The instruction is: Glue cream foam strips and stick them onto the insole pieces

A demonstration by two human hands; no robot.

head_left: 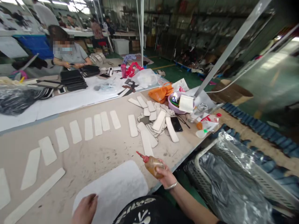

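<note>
My right hand (166,176) is closed around a squeeze bottle of amber glue (151,163) with a red nozzle that points left and up over the table edge. My left hand (86,209) rests at the near edge of a large white felt-like sheet (114,189), fingers curled on it. A row of white rounded strips (88,128) lies across the tabletop (93,158). A heap of the same white strips (151,121) sits further right, with a black phone (176,123) beside it.
A purple bowl (174,107), an orange bag (161,92) and small bottles (203,123) crowd the table's far right end. A plastic-lined basket (233,177) stands right of the table. A person (67,51) works on black pieces at the far table.
</note>
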